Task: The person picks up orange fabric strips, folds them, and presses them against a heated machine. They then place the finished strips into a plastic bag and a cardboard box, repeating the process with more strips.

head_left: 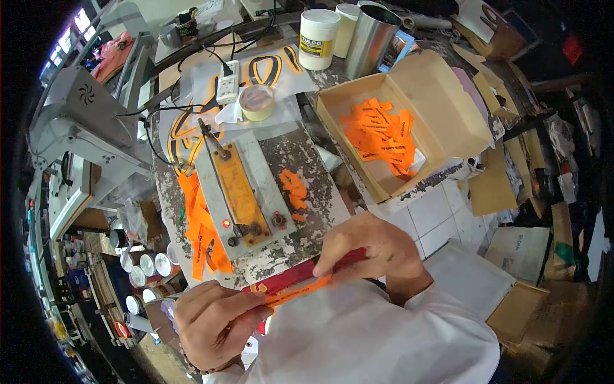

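A printed orange ribbon strip (296, 294) is stretched between my two hands, just in front of the table edge. My left hand (220, 323) pinches its left end between thumb and fingers. At the other end my right hand (371, 248) has the strip between thumb and fingers. Beyond them sits a grey-based device with a yellow plate (240, 192), a metal bar along it and a lit red lamp (226, 223). A heap of long orange ribbon (201, 233) lies left of it, and small orange offcuts (293, 185) lie to its right.
An open cardboard box (339, 105) with a pile of orange strips (380, 134) stands at the right. Behind the device are a tape roll (257, 102), a power strip (228, 83), a white tub (318, 38) and a metal cylinder (373, 41). A grey machine (83, 109) stands left.
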A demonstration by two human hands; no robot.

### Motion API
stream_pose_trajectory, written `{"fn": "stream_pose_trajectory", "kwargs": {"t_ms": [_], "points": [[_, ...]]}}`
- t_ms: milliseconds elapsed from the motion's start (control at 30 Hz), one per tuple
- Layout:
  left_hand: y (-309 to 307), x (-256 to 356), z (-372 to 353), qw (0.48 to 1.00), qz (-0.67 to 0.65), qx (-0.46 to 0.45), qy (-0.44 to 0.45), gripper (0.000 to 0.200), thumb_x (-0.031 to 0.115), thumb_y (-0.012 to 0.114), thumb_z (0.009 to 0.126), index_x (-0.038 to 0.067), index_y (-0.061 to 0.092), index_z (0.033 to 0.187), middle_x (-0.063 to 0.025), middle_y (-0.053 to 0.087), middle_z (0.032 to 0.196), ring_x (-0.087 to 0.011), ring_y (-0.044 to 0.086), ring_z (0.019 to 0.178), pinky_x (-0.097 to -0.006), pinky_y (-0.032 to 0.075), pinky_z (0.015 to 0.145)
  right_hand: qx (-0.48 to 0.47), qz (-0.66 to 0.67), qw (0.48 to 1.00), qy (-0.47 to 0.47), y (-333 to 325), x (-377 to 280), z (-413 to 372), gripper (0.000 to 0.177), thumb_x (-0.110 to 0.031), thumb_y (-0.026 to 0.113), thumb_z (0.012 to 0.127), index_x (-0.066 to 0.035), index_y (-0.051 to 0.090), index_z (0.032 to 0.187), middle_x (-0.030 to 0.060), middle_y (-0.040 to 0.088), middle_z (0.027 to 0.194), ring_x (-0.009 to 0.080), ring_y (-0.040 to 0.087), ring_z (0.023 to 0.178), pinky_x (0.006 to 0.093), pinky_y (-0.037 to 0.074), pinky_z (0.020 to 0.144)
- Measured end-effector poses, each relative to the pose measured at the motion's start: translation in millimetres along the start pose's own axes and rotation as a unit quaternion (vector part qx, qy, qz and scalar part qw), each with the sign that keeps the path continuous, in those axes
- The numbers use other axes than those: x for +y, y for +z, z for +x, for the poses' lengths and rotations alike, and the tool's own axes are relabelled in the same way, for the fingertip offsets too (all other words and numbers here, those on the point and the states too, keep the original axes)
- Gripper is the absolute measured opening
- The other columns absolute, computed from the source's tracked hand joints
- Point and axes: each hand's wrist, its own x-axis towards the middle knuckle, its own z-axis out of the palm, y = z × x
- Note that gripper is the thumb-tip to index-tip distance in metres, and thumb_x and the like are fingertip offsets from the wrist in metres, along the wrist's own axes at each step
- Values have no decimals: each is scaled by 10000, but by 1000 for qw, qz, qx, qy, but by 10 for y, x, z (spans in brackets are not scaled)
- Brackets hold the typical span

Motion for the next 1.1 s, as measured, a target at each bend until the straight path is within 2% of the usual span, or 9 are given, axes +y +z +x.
{"fn": "stream_pose_trajectory", "kwargs": {"t_ms": [133, 267, 333, 367, 533, 667, 767, 933, 1100], "points": [[12, 43, 153, 992, -18, -96, 74, 294, 86, 822, 611, 53, 696, 875, -40, 661, 751, -166, 557, 503, -298, 387, 423, 26, -154, 985, -70, 45, -345, 359, 615, -110, 795, 758, -116, 533, 1315, 148, 627, 1057, 280, 663, 911, 376, 518, 770], [-71, 155, 451, 988, 45, -13, 146, 311, 247, 851, 518, 45, 725, 719, -59, 652, 641, -182, 587, 514, -318, 416, 465, 8, -42, 998, -46, 81, -659, 660, 605, -191, 870, 663, -20, 626, 1190, 120, 686, 897, 235, 686, 810, 357, 546, 637], [-242, 244, 621, 991, 101, -14, 87, 290, 225, 853, 528, 36, 716, 700, -63, 650, 640, -181, 583, 510, -308, 414, 466, 3, -67, 997, -48, -80, -686, 701, 618, -115, 832, 700, -51, 573, 1258, 103, 671, 938, 209, 669, 827, 336, 533, 710], [-249, 120, 602, 997, 7, 67, 44, 342, 242, 865, 531, 16, 716, 740, -82, 644, 632, -169, 578, 508, -295, 411, 476, 6, -96, 994, -43, -166, -688, 744, 650, -40, 794, 737, -82, 520, 1326, 87, 656, 979, 182, 651, 843, 316, 521, 783], [-423, -317, 785, 986, -120, 32, -110, 223, 79, 801, 751, -11, 696, 925, -73, 708, 813, -131, 668, 704, -257, 508, 638, 38, -82, 994, -55, -340, -509, 1132, 549, -44, 771, 793, -61, 535, 1289, 18, 609, 873, 90, 597, 797, 258, 496, 760], [-318, -533, 884, 969, -190, 66, -143, 188, 54, 739, 846, -47, 679, 994, -85, 710, 948, -109, 651, 901, -249, 519, 804, 81, 8, 997, 7, -376, -300, 1343, 342, -33, 713, 858, -39, 584, 1175, -29, 541, 813, 48, 525, 751, 220, 458, 708], [-322, -672, 897, 938, -277, 72, -194, 192, 40, 716, 868, -53, 671, 1029, -90, 703, 978, -108, 648, 915, -238, 518, 813, 109, 9, 994, 23, -410, -181, 1394, 234, -29, 673, 882, -28, 600, 1105, -35, 526, 820, 36, 501, 754, 207, 440, 691], [-289, -844, 866, 941, -259, 66, -208, 195, 38, 711, 873, -54, 668, 1039, -85, 704, 974, -93, 646, 897, -226, 519, 799, 123, -18, 991, 40, -448, -64, 1445, 153, -50, 634, 912, -16, 596, 1056, -44, 503, 812, 29, 485, 751, 200, 438, 687], [-274, -849, 860, 932, -278, 83, -219, 194, 29, 719, 863, -55, 672, 1031, -84, 708, 952, -84, 646, 868, -220, 519, 764, 149, -45, 986, 62, -435, -7, 1490, 91, -70, 673, 894, -37, 646, 974, -37, 602, 853, 22, 556, 784, 193, 467, 713]]}}
